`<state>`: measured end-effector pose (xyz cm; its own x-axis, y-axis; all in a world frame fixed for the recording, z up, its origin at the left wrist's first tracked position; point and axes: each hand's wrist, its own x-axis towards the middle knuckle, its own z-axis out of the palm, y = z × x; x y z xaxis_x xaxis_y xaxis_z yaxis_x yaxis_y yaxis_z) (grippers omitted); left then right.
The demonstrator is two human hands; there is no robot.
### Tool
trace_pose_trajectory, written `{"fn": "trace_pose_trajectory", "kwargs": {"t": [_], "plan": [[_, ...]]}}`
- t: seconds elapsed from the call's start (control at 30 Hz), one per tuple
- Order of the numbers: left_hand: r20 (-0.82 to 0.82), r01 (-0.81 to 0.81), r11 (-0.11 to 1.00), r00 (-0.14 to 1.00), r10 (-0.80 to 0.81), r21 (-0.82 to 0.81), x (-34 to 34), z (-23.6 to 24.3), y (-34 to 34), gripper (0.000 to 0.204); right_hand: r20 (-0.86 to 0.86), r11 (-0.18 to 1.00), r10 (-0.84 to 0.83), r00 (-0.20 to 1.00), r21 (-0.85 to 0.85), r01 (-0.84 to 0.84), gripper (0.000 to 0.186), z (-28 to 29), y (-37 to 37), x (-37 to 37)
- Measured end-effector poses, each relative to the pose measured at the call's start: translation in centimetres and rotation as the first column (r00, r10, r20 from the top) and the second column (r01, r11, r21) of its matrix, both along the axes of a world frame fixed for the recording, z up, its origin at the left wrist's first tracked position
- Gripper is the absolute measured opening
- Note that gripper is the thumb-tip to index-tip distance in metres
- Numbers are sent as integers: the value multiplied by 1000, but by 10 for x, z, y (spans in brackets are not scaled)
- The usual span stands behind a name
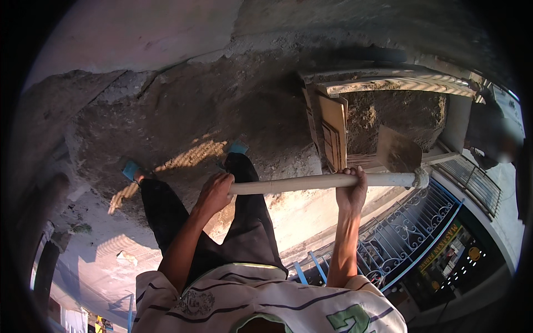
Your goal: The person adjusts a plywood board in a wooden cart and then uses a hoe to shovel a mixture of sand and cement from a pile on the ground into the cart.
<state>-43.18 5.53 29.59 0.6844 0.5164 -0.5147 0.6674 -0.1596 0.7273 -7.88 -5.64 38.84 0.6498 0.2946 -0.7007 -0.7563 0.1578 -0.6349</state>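
Observation:
A hoe (294,184) with a long, pale, round handle lies nearly level across the front of my body. My left hand (215,193) is wrapped round the handle's left end. Farther along, my right hand (352,190) grips it from below, its fingers curled over the top. At the right end, the broad flat metal blade (398,151) stands up in front of a wood-sided box (333,130) that holds brown soil (380,114). Whether the blade touches the box or soil, I cannot tell.
Loose dark earth (222,105) covers the ground around my blue footwear (237,148), below a pale wall (144,33). A blue metal gate (411,222) and a dark signboard (452,258) are at the lower right. Another person (491,133) is beyond the box.

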Motion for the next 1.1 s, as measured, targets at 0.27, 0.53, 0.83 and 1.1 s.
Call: {"fn": "trace_pose_trajectory", "kwargs": {"t": [0.27, 0.53, 0.83, 1.1], "plan": [[-358, -182, 945, 931, 76, -273, -223, 50, -34, 29, -463, 947, 268, 845, -35, -320, 8, -127, 65, -227], [-238, -310, 926, 937, 258, -217, -142, -133, -3, 40, 8, 898, 389, 921, -226, -378, 16, -316, 210, -179], [-360, -357, 873, 904, 233, -332, -165, -159, 55, 39, -29, 691, 618, 785, -456, -561, 20, -539, 224, -227], [-666, -501, 805, 722, 187, -317, -245, -79, 28, 40, -514, 452, 575, 637, -449, -770, 22, -501, 183, -430]]}}
